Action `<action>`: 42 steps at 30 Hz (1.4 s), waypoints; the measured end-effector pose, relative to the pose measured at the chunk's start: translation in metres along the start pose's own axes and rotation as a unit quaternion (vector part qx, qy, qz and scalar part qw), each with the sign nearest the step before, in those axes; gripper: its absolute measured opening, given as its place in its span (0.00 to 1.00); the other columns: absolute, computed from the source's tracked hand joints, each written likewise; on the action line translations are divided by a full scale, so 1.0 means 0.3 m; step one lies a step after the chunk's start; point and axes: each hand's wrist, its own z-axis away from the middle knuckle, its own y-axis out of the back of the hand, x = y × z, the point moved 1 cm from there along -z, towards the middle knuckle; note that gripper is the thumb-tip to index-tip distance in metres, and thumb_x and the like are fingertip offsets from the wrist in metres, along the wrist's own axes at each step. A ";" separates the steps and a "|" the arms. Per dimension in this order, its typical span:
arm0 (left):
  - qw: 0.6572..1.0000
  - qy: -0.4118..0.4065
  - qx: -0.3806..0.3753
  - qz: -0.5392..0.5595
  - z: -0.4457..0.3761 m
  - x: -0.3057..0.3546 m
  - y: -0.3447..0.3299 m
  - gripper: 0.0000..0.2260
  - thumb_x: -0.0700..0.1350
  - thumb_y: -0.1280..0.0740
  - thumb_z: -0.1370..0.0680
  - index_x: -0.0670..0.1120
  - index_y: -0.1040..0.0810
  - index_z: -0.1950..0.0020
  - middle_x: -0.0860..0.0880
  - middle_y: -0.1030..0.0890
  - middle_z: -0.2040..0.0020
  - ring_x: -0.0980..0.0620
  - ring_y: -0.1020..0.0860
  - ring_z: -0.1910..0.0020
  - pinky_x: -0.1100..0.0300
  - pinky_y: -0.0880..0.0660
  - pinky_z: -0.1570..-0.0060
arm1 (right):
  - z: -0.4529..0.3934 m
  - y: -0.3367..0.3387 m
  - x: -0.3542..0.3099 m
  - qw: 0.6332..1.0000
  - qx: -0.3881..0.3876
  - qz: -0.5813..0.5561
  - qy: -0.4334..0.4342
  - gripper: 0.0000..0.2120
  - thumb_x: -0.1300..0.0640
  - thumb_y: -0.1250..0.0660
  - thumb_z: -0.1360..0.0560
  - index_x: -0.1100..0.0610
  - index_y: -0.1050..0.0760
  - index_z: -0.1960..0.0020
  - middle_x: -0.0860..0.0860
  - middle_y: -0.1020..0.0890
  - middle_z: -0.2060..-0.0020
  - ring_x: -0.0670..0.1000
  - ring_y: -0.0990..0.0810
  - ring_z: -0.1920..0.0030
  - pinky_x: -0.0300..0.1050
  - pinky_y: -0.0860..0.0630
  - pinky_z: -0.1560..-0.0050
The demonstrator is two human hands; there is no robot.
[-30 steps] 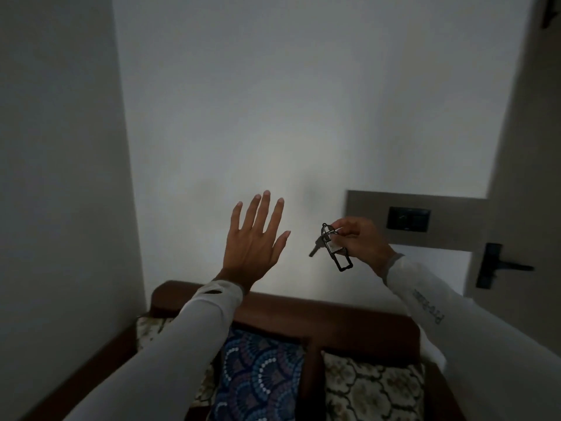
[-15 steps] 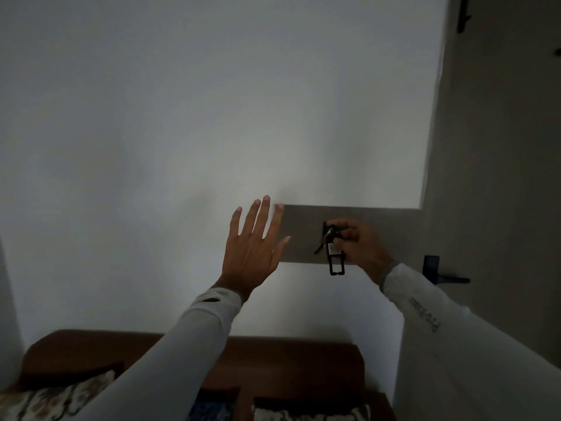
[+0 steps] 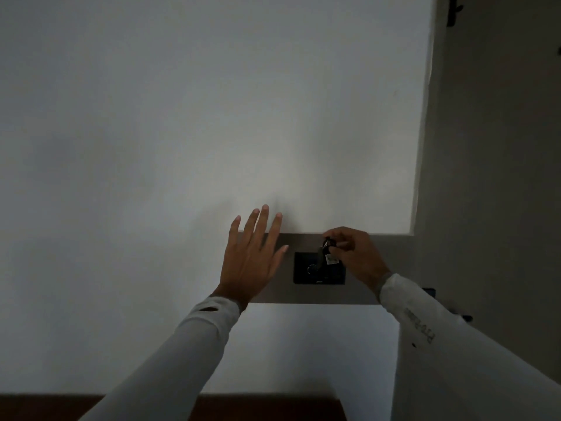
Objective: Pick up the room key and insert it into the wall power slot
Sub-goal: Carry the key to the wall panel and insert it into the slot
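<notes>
My right hand point(image 3: 355, 253) pinches the room key point(image 3: 326, 252), a dark key with a small tag hanging from it. The key hangs right in front of the black wall power slot point(image 3: 306, 270), over its upper right part. That slot is set in a grey panel point(image 3: 303, 241) on the white wall. Whether the key touches the slot is unclear in the dim light. My left hand point(image 3: 252, 256) is raised flat with fingers spread, left of the slot, over the panel's left end, holding nothing.
A brown wooden headboard point(image 3: 273, 408) runs along the bottom edge. A door point(image 3: 491, 177) stands at the right, with a dark handle point(image 3: 429, 291) partly hidden behind my right sleeve.
The view has swung right and closer to the wall. My right hand has carried the key onto the black slot, which is now uncovered. My left hand stays raised and open.
</notes>
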 end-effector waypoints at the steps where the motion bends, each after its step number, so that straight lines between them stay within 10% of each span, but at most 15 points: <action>1: 1.000 0.000 0.002 -0.002 -0.008 0.010 -0.027 0.29 0.59 0.46 0.14 0.43 0.35 0.19 0.36 0.31 0.20 0.36 0.31 0.22 0.33 0.31 0.26 | -0.023 0.007 0.020 1.000 -0.005 -0.002 0.003 0.13 0.77 0.36 0.28 0.66 0.20 0.47 0.63 0.16 0.51 0.54 0.18 0.54 0.32 0.20 0.59; 12: 0.999 0.017 0.006 -0.044 -0.131 0.076 -0.319 0.29 0.59 0.45 0.15 0.43 0.35 0.19 0.35 0.30 0.21 0.36 0.30 0.23 0.33 0.30 0.27 | -0.260 0.056 0.289 0.997 0.002 -0.071 0.024 0.12 0.72 0.35 0.25 0.62 0.19 0.47 0.61 0.14 0.52 0.57 0.15 0.47 0.50 0.20 0.43; 24: 0.999 0.013 -0.012 -0.042 -0.165 0.122 -0.543 0.27 0.54 0.46 0.13 0.40 0.37 0.18 0.34 0.34 0.19 0.34 0.33 0.21 0.36 0.31 0.25 | -0.329 0.012 0.478 0.993 0.023 -0.112 0.039 0.13 0.72 0.33 0.26 0.58 0.19 0.48 0.55 0.14 0.53 0.44 0.15 0.52 0.34 0.21 0.45; 32: 0.999 0.030 -0.010 -0.031 -0.118 0.112 -0.644 0.28 0.52 0.42 0.13 0.40 0.41 0.17 0.34 0.38 0.18 0.35 0.39 0.18 0.37 0.34 0.22 | -0.329 -0.011 0.525 0.993 0.022 -0.103 0.049 0.13 0.70 0.33 0.25 0.56 0.19 0.46 0.55 0.14 0.50 0.52 0.16 0.46 0.42 0.22 0.40; 42: 0.999 0.039 -0.007 -0.016 -0.112 0.117 -0.652 0.28 0.52 0.40 0.14 0.40 0.40 0.17 0.35 0.38 0.17 0.35 0.40 0.18 0.37 0.34 0.22 | -0.263 -0.043 0.571 0.972 0.055 0.159 0.167 0.13 0.63 0.33 0.23 0.62 0.20 0.39 0.59 0.17 0.47 0.59 0.20 0.45 0.49 0.25 0.41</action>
